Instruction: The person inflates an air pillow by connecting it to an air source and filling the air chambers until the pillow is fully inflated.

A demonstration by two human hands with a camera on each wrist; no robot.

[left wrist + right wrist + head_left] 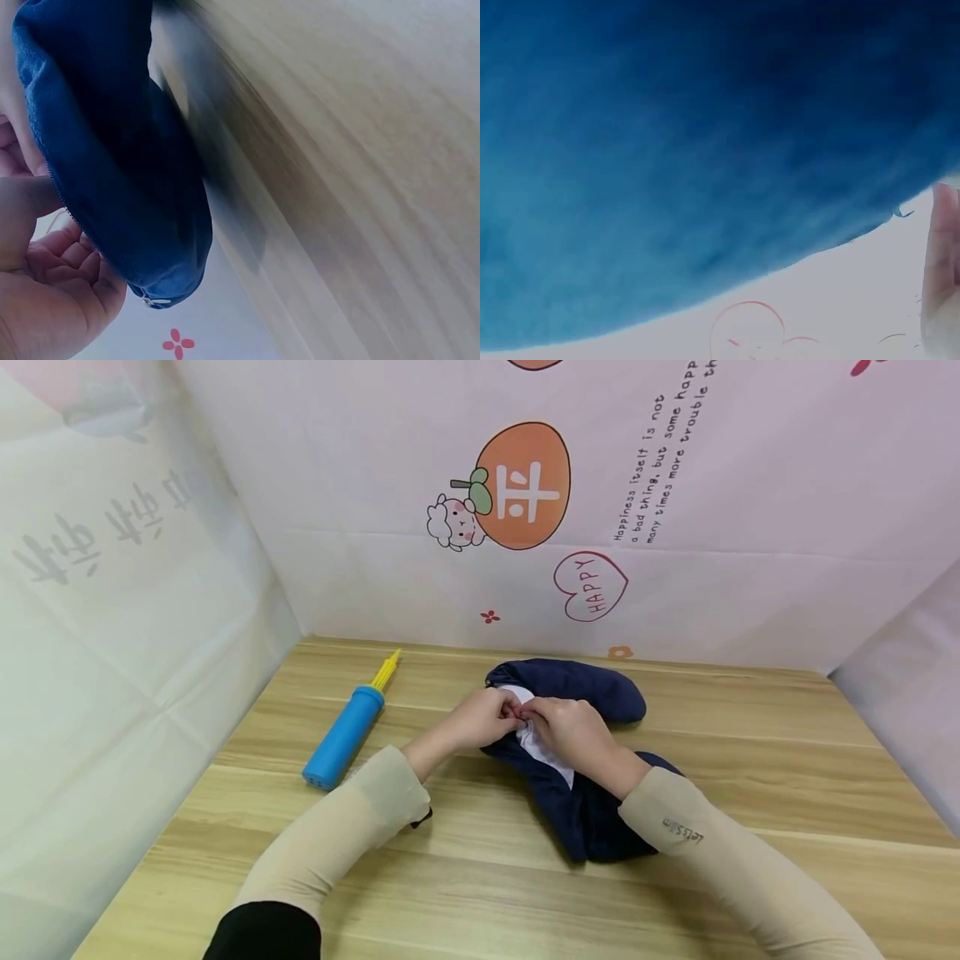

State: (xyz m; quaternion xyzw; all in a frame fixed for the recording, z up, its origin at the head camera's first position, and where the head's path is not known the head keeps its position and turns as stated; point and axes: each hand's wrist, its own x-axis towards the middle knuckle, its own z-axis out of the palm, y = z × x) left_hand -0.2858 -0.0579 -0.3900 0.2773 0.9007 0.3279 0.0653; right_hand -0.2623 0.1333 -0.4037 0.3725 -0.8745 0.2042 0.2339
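Observation:
A navy U-shaped neck pillow [592,685] lies on the table, its cover unzipped along the inner curve, with white material [551,760] showing in the gap. At that opening my left hand [483,717] pinches the white material between thumb and fingers. Facing it, my right hand [576,727] pinches at the same spot, fingertips meeting those of the left. In the left wrist view, a zipper pull [155,301] hangs at the tip of the navy cover [127,150], beside the left hand [49,307]. Navy fabric [667,150] fills most of the right wrist view.
To the left, a blue hand pump [343,739] with a yellow nozzle [385,672] lies on the wooden table [450,893]. A printed white sheet [375,510] hangs behind the table's back edge, and more sheeting hangs at both sides.

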